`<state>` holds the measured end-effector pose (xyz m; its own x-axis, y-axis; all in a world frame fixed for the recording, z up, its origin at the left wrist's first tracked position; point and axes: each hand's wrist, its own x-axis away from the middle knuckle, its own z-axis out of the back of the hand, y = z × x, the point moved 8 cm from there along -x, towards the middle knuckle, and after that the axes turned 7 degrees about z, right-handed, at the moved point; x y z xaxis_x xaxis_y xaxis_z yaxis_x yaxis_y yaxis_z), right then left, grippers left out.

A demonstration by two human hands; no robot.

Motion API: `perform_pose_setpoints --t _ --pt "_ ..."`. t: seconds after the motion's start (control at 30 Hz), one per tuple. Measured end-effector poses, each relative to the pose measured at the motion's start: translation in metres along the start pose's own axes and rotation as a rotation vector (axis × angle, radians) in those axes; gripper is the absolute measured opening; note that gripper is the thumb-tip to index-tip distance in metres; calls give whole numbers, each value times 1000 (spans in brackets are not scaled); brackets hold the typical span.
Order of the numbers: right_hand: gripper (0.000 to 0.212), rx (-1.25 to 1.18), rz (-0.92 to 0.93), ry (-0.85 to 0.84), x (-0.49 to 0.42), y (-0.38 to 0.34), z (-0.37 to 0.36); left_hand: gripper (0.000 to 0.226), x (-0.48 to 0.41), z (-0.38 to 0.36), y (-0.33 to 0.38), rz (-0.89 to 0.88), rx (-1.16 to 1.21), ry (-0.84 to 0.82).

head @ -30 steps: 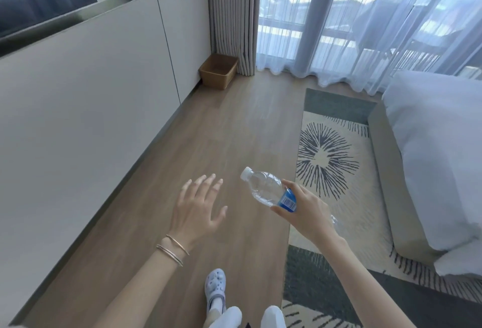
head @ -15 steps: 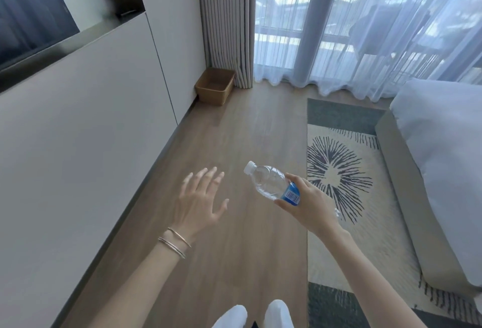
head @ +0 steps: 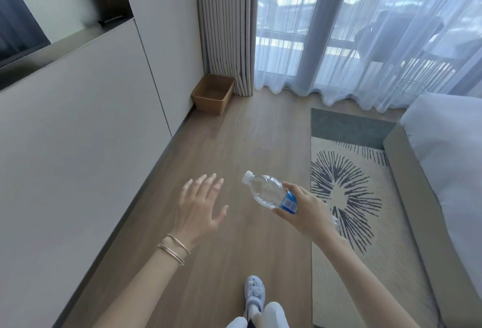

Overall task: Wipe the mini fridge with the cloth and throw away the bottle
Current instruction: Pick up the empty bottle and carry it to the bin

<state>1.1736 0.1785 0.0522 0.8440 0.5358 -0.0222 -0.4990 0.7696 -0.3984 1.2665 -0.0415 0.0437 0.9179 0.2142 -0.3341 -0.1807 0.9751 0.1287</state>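
My right hand (head: 305,213) grips a clear plastic bottle (head: 263,191) with a white cap and a blue label, held over the wooden floor with the cap tilted up and to the left. To its left my left hand (head: 199,203) is open, fingers spread, holding nothing; thin bangles circle its wrist. A brown woven bin (head: 213,94) stands on the floor in the far corner, between the wall and the grey curtain, well ahead of both hands. No mini fridge and no cloth are in view.
A white cabinet wall (head: 78,132) runs along the left. A patterned rug (head: 349,197) and the bed (head: 448,145) lie to the right. Sheer curtains (head: 365,35) cover the window ahead. My foot in a white shoe (head: 254,293) is on the floor below.
The view has moved forward along the floor, so the brown bin looks nearer and larger. Both hands keep the same pose, the bottle still in the right one.
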Motion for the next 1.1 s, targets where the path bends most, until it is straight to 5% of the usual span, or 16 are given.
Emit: perform_pose_setpoints --t 0.57,1.1 --pt "64 22 69 -3 -252 44 38 58 -224 -61 -29 100 1 -4" --pt "60 1 1 -36 -475 28 11 59 -424 -117 -148 78 23 -78"
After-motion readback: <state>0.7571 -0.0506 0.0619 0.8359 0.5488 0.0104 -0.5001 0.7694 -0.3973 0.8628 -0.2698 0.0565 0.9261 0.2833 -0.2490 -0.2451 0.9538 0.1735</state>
